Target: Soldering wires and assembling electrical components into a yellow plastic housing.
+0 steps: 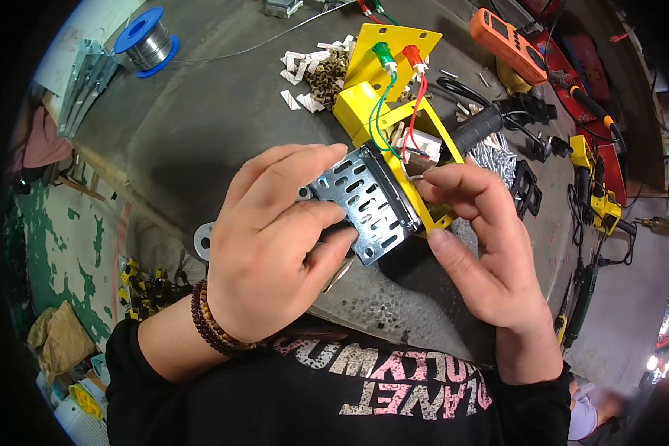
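My left hand (264, 241) is closed around a shiny slotted metal plate (366, 212), its fingers over the plate's left side. The plate lies against the lower end of a yellow metal bracket frame (364, 110). My right hand (490, 253) curls around the frame's right lower edge, thumb below and fingertips above; whether it also pinches a wire is hidden. A green connector (383, 55) and a red connector (412, 55) sit on the frame's upper plate. Green and red wires (421, 93) run down from them to a white block (425, 143) inside the frame.
Brass-coloured small parts (328, 78) and white strips lie in a heap behind the frame. A blue solder spool (147, 43) stands far left. Silver screws (496, 156), an orange multimeter (507, 46) and a soldering iron (591, 106) are at right. Foam sheet (394, 308) lies near me.
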